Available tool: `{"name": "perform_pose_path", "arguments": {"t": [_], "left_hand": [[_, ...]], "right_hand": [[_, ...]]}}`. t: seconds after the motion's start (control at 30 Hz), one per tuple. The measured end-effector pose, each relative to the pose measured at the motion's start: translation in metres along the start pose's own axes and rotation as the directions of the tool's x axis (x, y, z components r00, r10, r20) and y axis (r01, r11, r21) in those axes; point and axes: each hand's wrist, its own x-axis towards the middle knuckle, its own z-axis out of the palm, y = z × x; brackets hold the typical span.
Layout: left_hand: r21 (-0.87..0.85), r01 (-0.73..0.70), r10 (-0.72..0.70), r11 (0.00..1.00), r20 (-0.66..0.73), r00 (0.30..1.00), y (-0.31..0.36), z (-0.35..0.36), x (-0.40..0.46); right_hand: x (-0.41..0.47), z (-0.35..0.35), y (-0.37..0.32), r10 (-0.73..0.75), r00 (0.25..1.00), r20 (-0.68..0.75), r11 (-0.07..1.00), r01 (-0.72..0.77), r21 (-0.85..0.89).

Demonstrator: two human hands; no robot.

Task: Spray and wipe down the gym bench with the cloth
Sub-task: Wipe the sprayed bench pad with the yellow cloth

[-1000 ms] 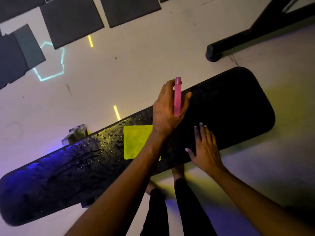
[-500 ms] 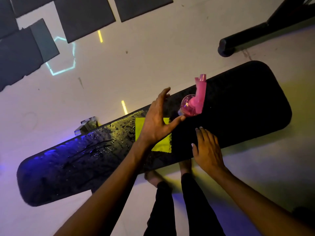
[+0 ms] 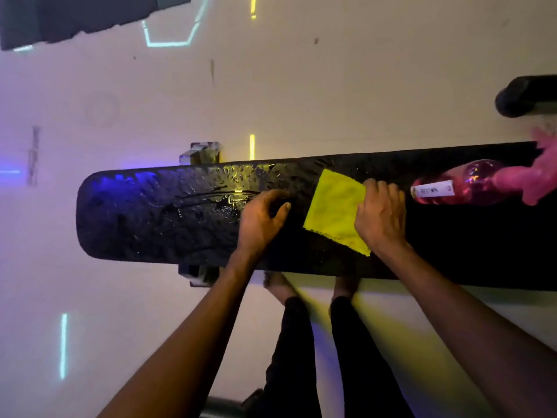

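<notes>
1. Pale floor (image 3: pixel 301 95) under purple, blue and yellow light; glowing cyan outline (image 3: pixel 168 37) and yellow strips (image 3: pixel 252 146) well beyond both hands; dark mats (image 3: pixel 75 16) at far upper left.
2. Long black gym bench (image 3: pixel 135 218) crossing the view under both hands; padded top textured, wet and beaded with droplets from left hand outward to the left end, streaks glinting yellow and blue. Surface right of right hand looks dull, dry.
3. Yellow cloth (image 3: pixel 334 209) flat on the pad, between the two hands, one corner pointing toward the near edge, far corner toward the far edge.
4. Right hand (image 3: pixel 381 215) laid on the cloth's right edge, fingers bent over the top corner; whether pinching or only pressing, cannot tell.
5. Left hand (image 3: pixel 262 218) just left of the cloth, not touching it, resting on the wet pad, fingers loosely curled, holding nothing visible.
6. Pink spray bottle (image 3: pixel 470 188) lying on its side on the pad just right of right hand, untouched, trigger head blurred at the frame's right edge. White label (image 3: pixel 434 190) with writing, too blurred to read.
7. Black frame tube (image 3: pixel 524 98) on floor beyond right hand. Person's dark-clad legs and bare feet (image 3: pixel 280 286) under near bench edge.
</notes>
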Motion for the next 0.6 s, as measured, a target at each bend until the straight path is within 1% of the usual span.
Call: {"name": "perform_pose_path", "arguments": {"t": [0.07, 0.17, 0.23, 0.27, 0.3, 0.33, 0.37, 0.43, 0.47, 0.5, 0.53, 0.6], "left_hand": [[-0.036, 0.048, -0.048, 0.998, -0.010, 0.999, -0.013, -0.009, -0.004], [-0.125, 0.112, -0.112, 0.986, 0.011, 0.994, -0.026, -0.024, -0.014], [-0.228, 0.174, -0.164, 0.958, 0.061, 0.985, -0.030, -0.034, -0.022], [-0.315, 0.224, -0.201, 0.922, 0.104, 0.974, -0.030, -0.037, -0.027], [-0.424, 0.281, -0.237, 0.861, 0.155, 0.959, -0.030, -0.042, -0.031], [-0.538, 0.336, -0.266, 0.773, 0.206, 0.942, -0.028, -0.046, -0.035], [-0.641, 0.387, -0.291, 0.663, 0.256, 0.922, -0.027, -0.051, -0.038], [-0.763, 0.462, -0.338, 0.452, 0.333, 0.880, -0.026, -0.065, -0.043], [-0.791, 0.483, -0.369, 0.377, 0.350, 0.861, -0.028, -0.073, -0.045], [-0.804, 0.493, -0.405, 0.332, 0.350, 0.845, -0.032, -0.082, -0.047], [-0.807, 0.496, -0.440, 0.319, 0.337, 0.832, -0.038, -0.091, -0.049], [-0.802, 0.501, -0.499, 0.325, 0.304, 0.811, -0.054, -0.107, -0.054]], "right_hand": [[0.003, -0.006, -0.010, -0.021, 1.000, 0.024, 0.999, 0.020, 0.034], [0.000, -0.023, -0.033, -0.090, 0.993, 0.073, 0.971, 0.071, 0.229], [-0.007, -0.036, -0.056, -0.136, 0.986, 0.091, 0.949, 0.103, 0.299], [-0.012, -0.042, -0.069, -0.150, 0.984, 0.098, 0.941, 0.112, 0.319], [-0.017, -0.048, -0.083, -0.164, 0.981, 0.104, 0.933, 0.120, 0.338], [-0.022, -0.053, -0.098, -0.187, 0.976, 0.108, 0.923, 0.137, 0.359], [-0.028, -0.056, -0.112, -0.225, 0.968, 0.110, 0.908, 0.167, 0.384], [-0.038, -0.061, -0.141, -0.331, 0.935, 0.129, 0.868, 0.248, 0.429], [-0.043, -0.062, -0.155, -0.383, 0.912, 0.149, 0.850, 0.285, 0.443], [-0.048, -0.062, -0.167, -0.425, 0.889, 0.170, 0.836, 0.314, 0.450], [-0.051, -0.061, -0.177, -0.455, 0.870, 0.190, 0.827, 0.334, 0.453], [-0.055, -0.058, -0.197, -0.483, 0.843, 0.236, 0.820, 0.340, 0.460]]}}
